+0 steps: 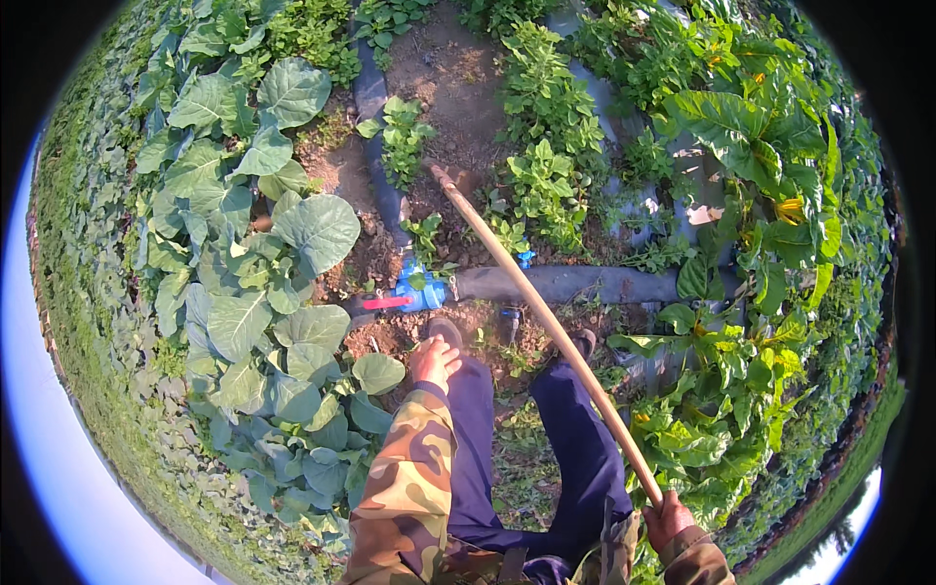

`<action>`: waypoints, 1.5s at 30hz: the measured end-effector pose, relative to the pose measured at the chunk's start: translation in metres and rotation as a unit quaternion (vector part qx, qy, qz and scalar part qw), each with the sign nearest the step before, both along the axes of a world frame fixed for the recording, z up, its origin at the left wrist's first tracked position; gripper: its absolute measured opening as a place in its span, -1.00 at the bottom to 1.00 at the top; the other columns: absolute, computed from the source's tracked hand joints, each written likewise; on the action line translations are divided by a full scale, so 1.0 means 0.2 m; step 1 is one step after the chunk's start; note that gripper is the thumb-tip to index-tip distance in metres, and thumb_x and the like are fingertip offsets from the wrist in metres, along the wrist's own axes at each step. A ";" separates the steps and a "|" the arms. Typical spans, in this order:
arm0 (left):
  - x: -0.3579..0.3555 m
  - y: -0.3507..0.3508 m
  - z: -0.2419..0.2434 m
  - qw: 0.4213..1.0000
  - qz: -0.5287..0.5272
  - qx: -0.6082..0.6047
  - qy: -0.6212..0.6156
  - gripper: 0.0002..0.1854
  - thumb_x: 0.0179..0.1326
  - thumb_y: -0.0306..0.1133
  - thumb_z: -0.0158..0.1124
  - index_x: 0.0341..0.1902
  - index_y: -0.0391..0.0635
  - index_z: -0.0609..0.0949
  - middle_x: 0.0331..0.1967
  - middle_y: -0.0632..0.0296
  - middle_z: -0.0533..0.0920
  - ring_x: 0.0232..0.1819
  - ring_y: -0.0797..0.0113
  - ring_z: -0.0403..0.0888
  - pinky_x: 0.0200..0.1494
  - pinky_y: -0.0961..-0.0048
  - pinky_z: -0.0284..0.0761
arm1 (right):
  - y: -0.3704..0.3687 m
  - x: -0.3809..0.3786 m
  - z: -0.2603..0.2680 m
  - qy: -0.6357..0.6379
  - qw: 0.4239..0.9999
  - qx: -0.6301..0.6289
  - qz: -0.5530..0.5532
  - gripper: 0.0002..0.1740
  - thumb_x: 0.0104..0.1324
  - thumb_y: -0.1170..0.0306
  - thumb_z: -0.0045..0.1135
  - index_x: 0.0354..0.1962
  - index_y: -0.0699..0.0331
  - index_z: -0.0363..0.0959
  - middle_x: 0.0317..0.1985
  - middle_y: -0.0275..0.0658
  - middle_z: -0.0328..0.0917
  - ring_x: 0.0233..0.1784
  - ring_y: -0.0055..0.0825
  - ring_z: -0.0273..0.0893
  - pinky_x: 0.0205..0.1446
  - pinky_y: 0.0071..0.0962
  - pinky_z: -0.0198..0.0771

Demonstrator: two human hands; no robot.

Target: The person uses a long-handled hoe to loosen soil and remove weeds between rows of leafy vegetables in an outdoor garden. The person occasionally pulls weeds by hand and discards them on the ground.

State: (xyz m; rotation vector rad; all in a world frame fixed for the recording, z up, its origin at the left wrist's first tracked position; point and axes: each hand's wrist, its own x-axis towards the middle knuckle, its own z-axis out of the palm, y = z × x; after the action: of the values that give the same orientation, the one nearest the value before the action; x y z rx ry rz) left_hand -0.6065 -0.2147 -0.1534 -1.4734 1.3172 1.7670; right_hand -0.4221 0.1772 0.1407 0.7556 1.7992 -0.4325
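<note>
My right hand [667, 521] is closed around the near end of a long wooden pole [545, 311]. The pole slants up and to the left over a black hose, its far end near the soil by a small weed. My left hand [436, 361] holds nothing, fingers apart, above my shoe and just below a blue plastic valve [420, 287] with a red lever handle [387, 302]. The valve joins the black irrigation hose [599, 284] running right to another black hose [374, 139] running up the picture. Whether the pole's far tip touches the ground, I cannot tell.
Broad-leaved cabbage-like plants [238, 322] grow thickly on the left. Leafy chard-like plants [768, 146] with yellow stems stand on the right, by plastic mulch film [596, 95]. Weeds [545, 175] rise beyond the hose. Small blue fittings [525, 258] sit beside it, near my feet.
</note>
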 end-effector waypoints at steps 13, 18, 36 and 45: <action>-0.74 -0.22 -1.06 0.982 -0.088 -0.154 0.064 -0.50 0.28 -0.21 -0.06 0.23 -0.20 0.29 0.10 0.04 0.41 0.06 0.10 0.48 -0.34 0.27 0.61 | -0.31 0.29 -0.35 -0.137 0.969 -0.011 -0.204 -0.50 0.04 0.07 0.24 -0.27 0.35 0.43 -0.48 0.03 0.55 -0.33 -0.07 0.56 -0.23 -0.20 0.44; -0.87 -0.26 -1.28 0.992 -0.052 -0.114 0.007 -0.54 0.33 -0.19 -0.11 0.22 -0.17 0.28 0.17 0.08 0.34 0.08 0.09 0.48 -0.46 0.34 0.55 | -0.31 0.28 -0.40 -0.165 0.951 -0.003 -0.261 -0.51 0.05 0.08 0.24 -0.27 0.35 0.44 -0.48 0.02 0.55 -0.34 -0.09 0.55 -0.24 -0.21 0.44; -1.08 -0.06 -1.50 0.988 0.009 -0.130 -0.081 -0.52 0.24 0.14 0.03 -0.43 -0.08 0.45 -0.76 0.23 0.45 -0.85 0.37 0.31 -0.82 0.49 0.07 | -0.28 0.21 -0.50 -0.183 0.932 0.003 -0.312 -0.54 0.05 0.14 0.25 -0.25 0.35 0.44 -0.47 -0.03 0.54 -0.36 -0.17 0.53 -0.28 -0.25 0.43; -0.98 -0.06 -1.47 0.975 -0.057 -0.211 0.027 -0.62 0.25 -0.07 0.12 -0.37 -0.20 0.46 -0.66 0.20 0.49 -0.75 0.36 0.45 -0.80 0.49 0.26 | -0.27 0.22 -0.49 -0.189 0.926 0.007 -0.327 -0.56 0.06 0.17 0.26 -0.24 0.36 0.44 -0.47 -0.06 0.54 -0.37 -0.21 0.52 -0.30 -0.27 0.43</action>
State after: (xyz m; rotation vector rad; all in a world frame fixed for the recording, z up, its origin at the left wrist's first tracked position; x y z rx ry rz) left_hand -0.8028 -0.2272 -0.4475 -1.5315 1.8542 1.5242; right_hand -0.3772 0.1230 0.0428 1.3557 1.1598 -0.6534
